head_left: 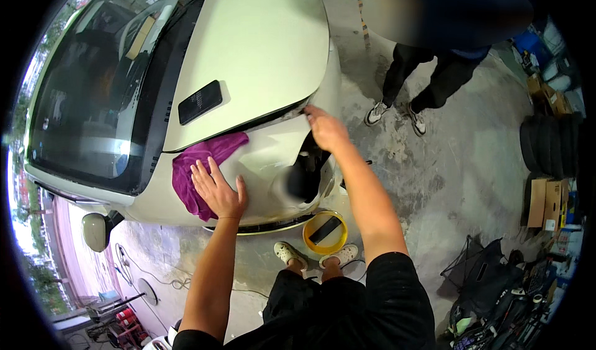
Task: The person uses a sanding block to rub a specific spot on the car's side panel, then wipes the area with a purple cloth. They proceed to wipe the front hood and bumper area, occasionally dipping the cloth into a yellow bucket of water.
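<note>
My left hand [220,193] lies flat with its fingers spread. It rests partly on a crumpled purple cloth [188,173] and partly on the pale fender [264,163] of a car. At the front corner of the hood [267,45], my right hand [326,129] is closed at the gap between hood and fender. What its fingers hold, if anything, is hidden. Just below that hand, the headlight opening [313,163] shows dark parts inside. A black phone [200,102] lies on the hood close to the gap.
By my feet stands a yellow bucket [307,243] with a dark flat object on it. Another person [428,80] stands beyond the car's front. Stacked tires [540,144] and cardboard boxes [546,204] line the right side. A cable [180,283] runs across the floor.
</note>
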Motion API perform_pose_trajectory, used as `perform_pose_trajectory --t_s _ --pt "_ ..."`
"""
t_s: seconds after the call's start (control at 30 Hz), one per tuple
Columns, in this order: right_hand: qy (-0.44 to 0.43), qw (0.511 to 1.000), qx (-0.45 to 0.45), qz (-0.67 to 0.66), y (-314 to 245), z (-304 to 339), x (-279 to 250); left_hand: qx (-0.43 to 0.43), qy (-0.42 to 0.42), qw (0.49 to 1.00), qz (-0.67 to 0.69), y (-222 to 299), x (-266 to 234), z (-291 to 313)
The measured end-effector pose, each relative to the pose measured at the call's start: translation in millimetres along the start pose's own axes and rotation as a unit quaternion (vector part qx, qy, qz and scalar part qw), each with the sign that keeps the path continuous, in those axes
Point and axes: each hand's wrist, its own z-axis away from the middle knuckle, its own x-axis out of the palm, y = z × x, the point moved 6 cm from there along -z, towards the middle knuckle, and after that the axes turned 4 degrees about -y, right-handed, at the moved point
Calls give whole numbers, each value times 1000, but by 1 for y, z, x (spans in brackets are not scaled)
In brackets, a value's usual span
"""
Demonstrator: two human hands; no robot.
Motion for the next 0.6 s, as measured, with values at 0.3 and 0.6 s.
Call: perform_pose_trajectory --t_s 0.3,0.6 --pt "19 983 -102 149 -87 40 49 -15 70 997 27 -2 -9 -2" --pt "37 984 -37 169 -61 22 36 37 85 986 141 -20 -18 -1"
